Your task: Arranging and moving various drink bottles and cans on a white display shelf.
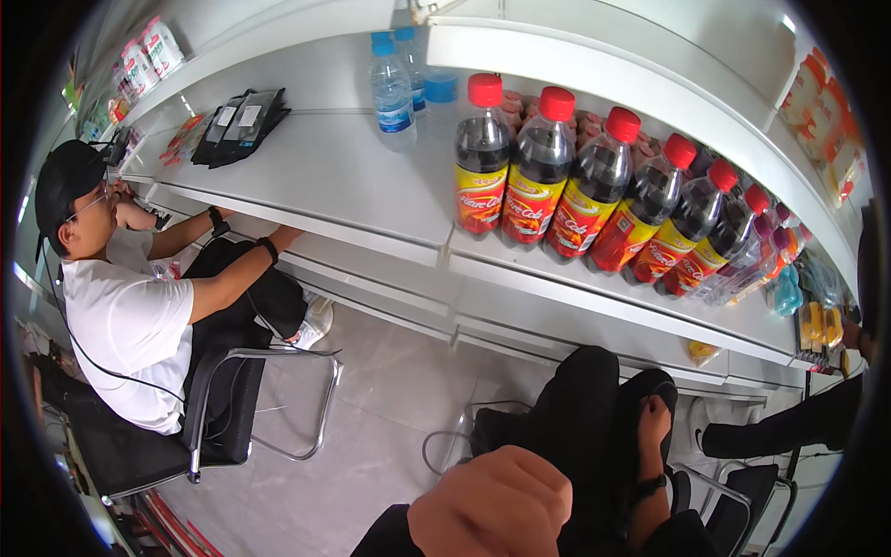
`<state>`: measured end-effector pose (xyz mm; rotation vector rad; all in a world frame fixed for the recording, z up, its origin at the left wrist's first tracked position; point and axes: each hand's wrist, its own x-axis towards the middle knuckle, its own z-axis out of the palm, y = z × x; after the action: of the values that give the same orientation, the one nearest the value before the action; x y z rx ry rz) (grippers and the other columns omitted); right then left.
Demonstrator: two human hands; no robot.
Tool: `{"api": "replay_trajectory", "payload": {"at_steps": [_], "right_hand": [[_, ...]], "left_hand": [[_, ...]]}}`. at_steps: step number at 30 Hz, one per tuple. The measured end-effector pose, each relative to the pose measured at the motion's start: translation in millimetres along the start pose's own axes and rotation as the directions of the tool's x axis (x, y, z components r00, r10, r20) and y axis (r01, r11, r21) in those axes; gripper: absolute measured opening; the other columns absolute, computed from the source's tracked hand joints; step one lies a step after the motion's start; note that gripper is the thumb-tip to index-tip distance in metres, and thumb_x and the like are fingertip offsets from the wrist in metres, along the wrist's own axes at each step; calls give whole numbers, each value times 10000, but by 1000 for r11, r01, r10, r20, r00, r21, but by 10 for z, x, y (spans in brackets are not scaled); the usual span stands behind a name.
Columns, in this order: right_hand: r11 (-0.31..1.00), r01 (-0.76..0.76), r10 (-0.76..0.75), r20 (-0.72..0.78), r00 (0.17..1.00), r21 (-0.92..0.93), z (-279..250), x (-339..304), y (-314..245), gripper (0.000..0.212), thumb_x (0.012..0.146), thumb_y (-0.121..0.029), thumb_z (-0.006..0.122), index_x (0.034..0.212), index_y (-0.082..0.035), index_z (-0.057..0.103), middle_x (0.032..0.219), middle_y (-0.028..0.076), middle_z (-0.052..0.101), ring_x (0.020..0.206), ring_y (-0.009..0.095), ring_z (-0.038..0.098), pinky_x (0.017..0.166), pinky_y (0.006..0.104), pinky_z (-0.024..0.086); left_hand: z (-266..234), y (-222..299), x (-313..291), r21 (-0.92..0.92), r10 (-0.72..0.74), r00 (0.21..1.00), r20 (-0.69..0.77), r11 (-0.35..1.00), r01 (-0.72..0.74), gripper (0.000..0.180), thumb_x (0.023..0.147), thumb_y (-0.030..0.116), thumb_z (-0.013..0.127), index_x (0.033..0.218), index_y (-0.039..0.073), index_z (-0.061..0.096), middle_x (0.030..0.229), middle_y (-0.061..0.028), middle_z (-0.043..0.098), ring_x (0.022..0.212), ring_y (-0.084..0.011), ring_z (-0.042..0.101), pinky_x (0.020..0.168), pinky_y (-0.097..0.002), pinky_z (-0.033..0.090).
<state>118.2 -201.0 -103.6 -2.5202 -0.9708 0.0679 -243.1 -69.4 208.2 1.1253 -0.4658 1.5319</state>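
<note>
My left hand (497,501) is raised close in front of me at the bottom middle, closed in a fist with its back toward me. Nothing shows in it. My right hand (655,422) rests on my black-trousered leg (585,408), fingers curled in and nothing seen in them. A black watch (650,485) is on that wrist. Neither hand touches the white shelf (557,278) ahead. Along its front edge stands a row of several cola bottles (534,167) with red caps and red-yellow labels, upright and side by side. Smaller bottles behind them are partly hidden.
Clear water bottles (393,97) with blue caps and black pouches (243,125) are on the shelf further left. A person (130,306) in a white shirt sits at the left on a black chair (218,399). Another person's dark-clad leg (789,422) reaches in from the right.
</note>
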Motion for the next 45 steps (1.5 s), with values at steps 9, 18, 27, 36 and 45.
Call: {"api": "replay_trajectory", "payload": {"at_steps": [9, 18, 27, 36, 45], "right_hand": [[996, 11, -7, -43, 999, 87, 14, -15, 107, 98, 862, -134, 586, 861, -107, 680, 777, 127, 686, 756, 355, 675, 654, 428, 508], [985, -46, 50, -15, 999, 166, -54, -35, -30, 122, 865, -125, 564, 877, -76, 675, 750, 126, 673, 727, 303, 680, 661, 400, 502], [986, -42, 51, -53, 997, 160, -26, 9, -51, 140, 871, -156, 563, 895, -76, 675, 754, 127, 670, 726, 303, 679, 657, 403, 501], [992, -43, 46, -24, 999, 118, -15, -30, 1, 143, 871, -157, 554, 904, -94, 678, 803, 125, 695, 773, 338, 688, 666, 422, 515], [994, -59, 60, -14, 998, 88, 21, -2, -50, 133, 893, -160, 558, 900, -88, 670, 810, 141, 690, 778, 364, 678, 657, 435, 511]], "left_hand": [[129, -296, -27, -10, 27, 998, 57, 1000, -26, 98, 867, 172, 768, 878, 90, 716, 724, -36, 594, 488, -105, 498, 448, -232, 366], [169, -410, -61, -55, -79, 992, 95, 995, 84, 128, 871, 199, 766, 850, 89, 703, 696, -32, 600, 481, -102, 517, 437, -231, 372], [255, -511, -100, -55, -48, 998, -43, 997, 46, 116, 861, 167, 766, 832, 86, 689, 635, -21, 585, 445, -99, 505, 407, -224, 355], [266, -491, -18, -41, -181, 982, -63, 983, 179, 143, 866, 211, 774, 819, 96, 702, 586, -6, 579, 419, -88, 483, 395, -228, 321], [288, -601, -80, -104, -168, 981, -96, 982, 158, 156, 879, 219, 759, 824, 95, 681, 592, -13, 582, 405, -89, 473, 392, -217, 329]]}}
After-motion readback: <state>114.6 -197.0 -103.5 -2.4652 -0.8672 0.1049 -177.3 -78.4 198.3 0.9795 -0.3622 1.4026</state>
